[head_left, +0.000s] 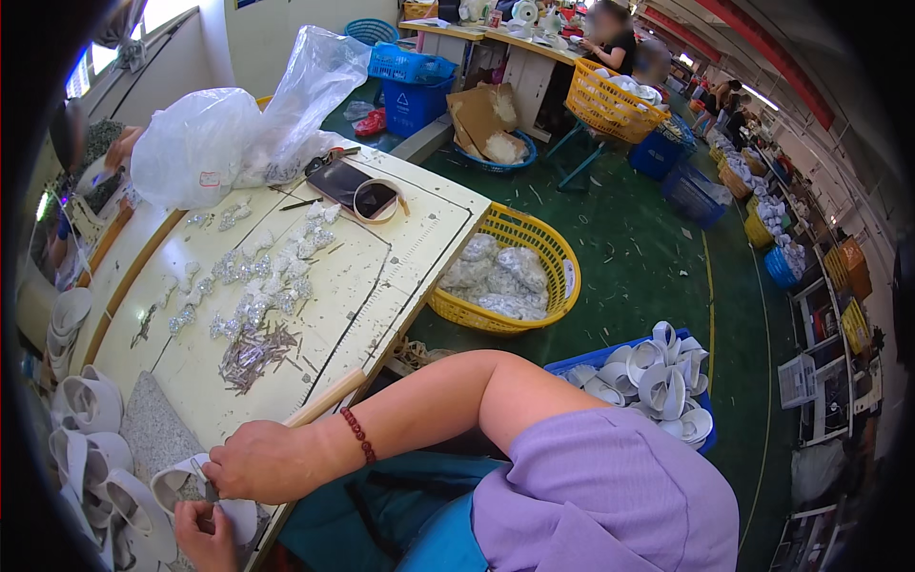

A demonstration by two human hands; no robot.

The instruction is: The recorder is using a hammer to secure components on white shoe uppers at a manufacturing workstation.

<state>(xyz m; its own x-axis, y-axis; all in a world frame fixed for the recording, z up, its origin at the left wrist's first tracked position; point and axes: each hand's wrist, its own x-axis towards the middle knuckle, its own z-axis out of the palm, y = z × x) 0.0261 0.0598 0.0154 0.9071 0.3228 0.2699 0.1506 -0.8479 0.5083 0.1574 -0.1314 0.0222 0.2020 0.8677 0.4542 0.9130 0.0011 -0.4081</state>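
Note:
My right hand is closed round a hammer near its metal head, and the pale wooden handle runs back beside my forearm. The dark head is just above a white sandal at the table's near left edge. My left hand has its fingers and thumb bent together at the sandal, right below the hammer head; exactly what part they pinch is partly hidden. A speckled grey stone slab lies beside the sandal. Several white sandals crowd the left.
On the table are silvery bow-like ornaments, thin strips, a phone, a tape roll and plastic bags. A yellow basket and a blue crate of sandals stand right. Other people work farther off.

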